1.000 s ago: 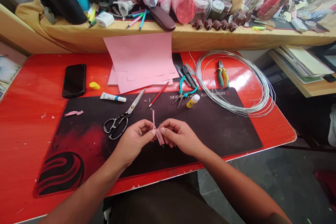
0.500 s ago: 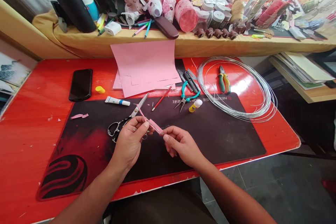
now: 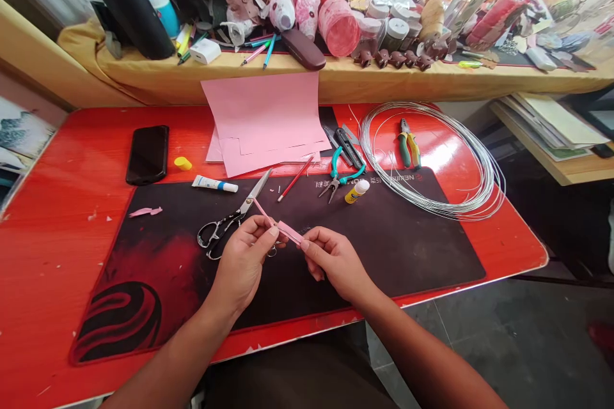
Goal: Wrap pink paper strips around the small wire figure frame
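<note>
A narrow strip of pink paper (image 3: 290,232) is stretched between my hands, above the dark desk mat (image 3: 384,262). My left hand (image 3: 244,259) pinches it between thumb and fingers, and a thin pink end sticks out past them toward the scissors. My right hand (image 3: 336,262) grips the other end between thumb and forefinger. A thin wire-like line seems to run along the strip, too fine to be sure of. The silver scissors (image 3: 225,227) lie just beyond my left hand, partly covered by it.
Behind my hands lie pink sheets (image 3: 268,121), a red pencil (image 3: 295,179), teal pliers (image 3: 336,179), a glue stick (image 3: 357,192) and a glue tube (image 3: 214,185). At right is a wire coil (image 3: 480,185) with green-yellow pliers (image 3: 407,144). A phone (image 3: 147,154) rests at left.
Both hands have shifted slightly to the right with the pink paper strip. My right thumb now lies further over the strip's end. The things on the desk have stayed put.
</note>
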`<state>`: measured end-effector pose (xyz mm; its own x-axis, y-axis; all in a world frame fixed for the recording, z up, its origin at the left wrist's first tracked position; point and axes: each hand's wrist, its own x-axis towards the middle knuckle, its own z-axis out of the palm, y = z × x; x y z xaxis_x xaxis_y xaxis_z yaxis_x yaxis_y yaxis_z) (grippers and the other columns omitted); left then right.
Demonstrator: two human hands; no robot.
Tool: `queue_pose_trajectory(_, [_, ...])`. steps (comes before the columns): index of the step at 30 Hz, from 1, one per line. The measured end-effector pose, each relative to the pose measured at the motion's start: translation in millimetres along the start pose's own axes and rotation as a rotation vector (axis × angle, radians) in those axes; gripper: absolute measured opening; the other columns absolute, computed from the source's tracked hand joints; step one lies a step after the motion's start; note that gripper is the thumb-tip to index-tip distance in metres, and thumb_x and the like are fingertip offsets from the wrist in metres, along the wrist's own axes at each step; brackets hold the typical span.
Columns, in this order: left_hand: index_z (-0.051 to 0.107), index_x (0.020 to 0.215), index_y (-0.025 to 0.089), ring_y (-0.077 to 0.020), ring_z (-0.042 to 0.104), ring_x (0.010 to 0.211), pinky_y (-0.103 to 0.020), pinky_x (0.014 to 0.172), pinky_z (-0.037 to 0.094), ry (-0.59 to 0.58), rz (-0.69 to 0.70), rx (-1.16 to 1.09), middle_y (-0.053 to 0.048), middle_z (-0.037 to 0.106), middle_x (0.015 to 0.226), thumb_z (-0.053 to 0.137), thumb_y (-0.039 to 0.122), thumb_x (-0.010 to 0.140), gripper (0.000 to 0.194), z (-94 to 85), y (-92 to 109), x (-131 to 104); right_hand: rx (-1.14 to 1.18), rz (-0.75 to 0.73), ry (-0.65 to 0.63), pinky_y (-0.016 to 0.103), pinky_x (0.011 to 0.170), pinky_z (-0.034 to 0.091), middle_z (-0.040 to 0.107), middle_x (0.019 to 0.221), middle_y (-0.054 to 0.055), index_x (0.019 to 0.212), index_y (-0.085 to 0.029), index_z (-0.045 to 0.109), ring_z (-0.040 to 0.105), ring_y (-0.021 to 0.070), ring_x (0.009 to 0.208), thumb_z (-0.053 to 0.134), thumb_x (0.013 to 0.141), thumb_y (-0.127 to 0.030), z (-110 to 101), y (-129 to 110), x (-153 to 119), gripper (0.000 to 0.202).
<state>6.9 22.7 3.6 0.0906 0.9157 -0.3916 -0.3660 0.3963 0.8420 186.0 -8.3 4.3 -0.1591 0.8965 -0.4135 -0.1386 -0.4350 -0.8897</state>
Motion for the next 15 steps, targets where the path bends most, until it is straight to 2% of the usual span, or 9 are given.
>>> queue_pose_trajectory(6, [0.072,0.097,0.02,-0.0161,0.071,0.081,-0.025,0.076,0.054,-0.051,-0.049,-0.006,-0.002,0.074,0.089,0.089,0.036,0.08,0.028,-5.8,-0.9,0.0,-0.072,-0.017,0.026,0.022,0.045,0.032,0.055,0.054,-0.006,0.084,-0.018,0.064,0.044,0.0084,0.044,0.072,0.089,-0.05,-2.0,-4.4,0.3,0.034])
queue_pose_trajectory(11, [0.078,0.107,0.019,-0.0176,0.071,0.087,-0.025,0.077,0.054,-0.05,-0.08,0.023,-0.005,0.075,0.095,0.091,0.041,0.076,0.04,-5.8,-0.7,-0.2,-0.085,-0.028,0.032,0.022,0.045,0.031,0.054,0.052,-0.007,0.083,-0.019,0.063,0.043,0.0084,0.043,0.071,0.089,-0.048,-2.6,-5.4,1.3,0.031])
queue_pose_trajectory(15, [0.079,0.097,0.017,-0.016,0.068,0.084,-0.025,0.079,0.055,-0.028,-0.057,0.055,-0.003,0.072,0.089,0.092,0.042,0.075,0.035,-3.2,0.0,1.0,-0.097,-0.034,0.026,0.022,0.044,0.032,0.054,0.053,-0.006,0.082,-0.019,0.063,0.044,0.0083,0.043,0.072,0.089,-0.047,-2.9,-4.5,1.4,0.031])
